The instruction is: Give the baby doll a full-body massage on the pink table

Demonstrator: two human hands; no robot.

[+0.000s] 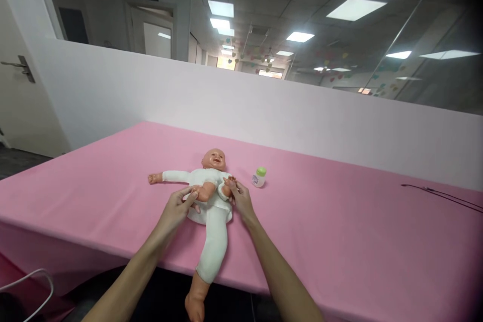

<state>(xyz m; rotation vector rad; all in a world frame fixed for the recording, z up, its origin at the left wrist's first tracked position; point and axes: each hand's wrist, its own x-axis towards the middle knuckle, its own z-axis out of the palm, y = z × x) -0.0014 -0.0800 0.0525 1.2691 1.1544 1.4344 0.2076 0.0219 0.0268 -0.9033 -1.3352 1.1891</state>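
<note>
A baby doll (216,241) with a white cloth body lies face up on the pink-covered table, its head towards the wall. One leg stretches over the front edge. The other is bent up across the belly, and my left hand (178,206) is closed around its foot. My right hand (241,198) pinches the doll's small hand at the right side of the chest. The doll's other arm reaches out to the left, untouched. Just right of my right hand stands a small clear bottle (258,179) with a green cap and a label.
The pink cloth (339,221) covers the table. A thin black cord (441,192) lies at the far right. Behind the table runs a low white wall (302,115) with glass above. A white cable (41,271) curves at lower left; a door (22,85) stands beyond.
</note>
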